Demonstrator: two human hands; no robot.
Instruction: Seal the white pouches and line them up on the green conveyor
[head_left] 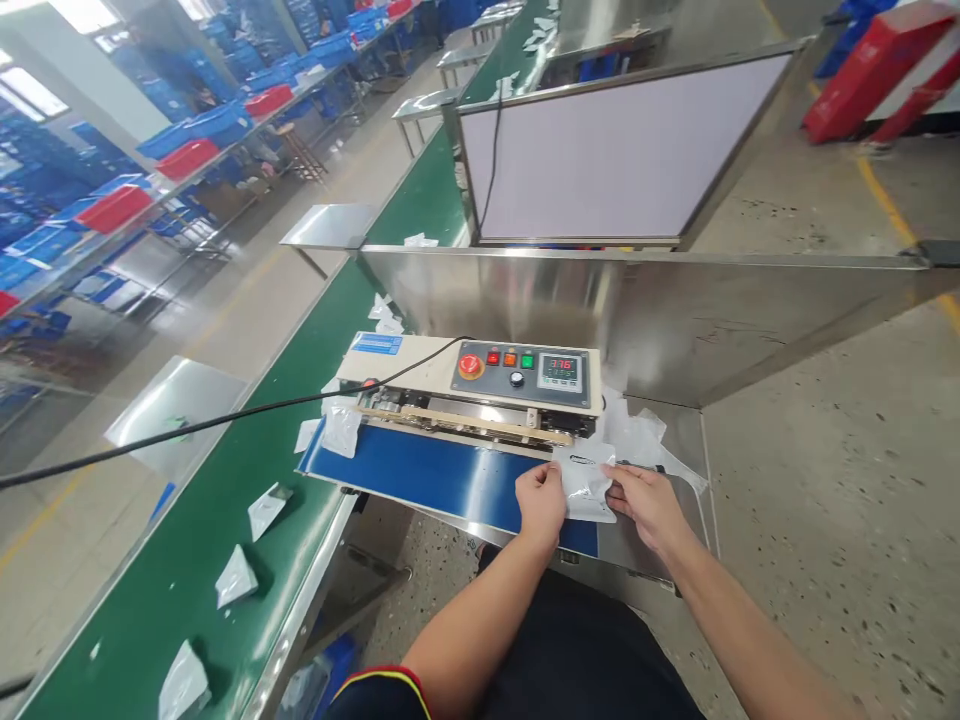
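Observation:
A small clear plastic bag (586, 482) lies at the right end of the sealing machine's blue belt (427, 474). My left hand (541, 500) pinches the bag's left edge and my right hand (645, 503) grips its right edge, fingers closed on it. The bag's top edge sits just below the machine's sealing slot (465, 420). Another sealed bag (342, 428) rides at the belt's left end. The cream machine body carries a control panel (521, 369) with a red stop knob, coloured buttons and a lit display.
A long green conveyor (225, 530) runs along the left with several white bags (236, 578) scattered on it. A black cable (187, 428) crosses it to the machine. A pile of empty bags (637, 435) lies on the steel tray to the right. Steel panels stand behind.

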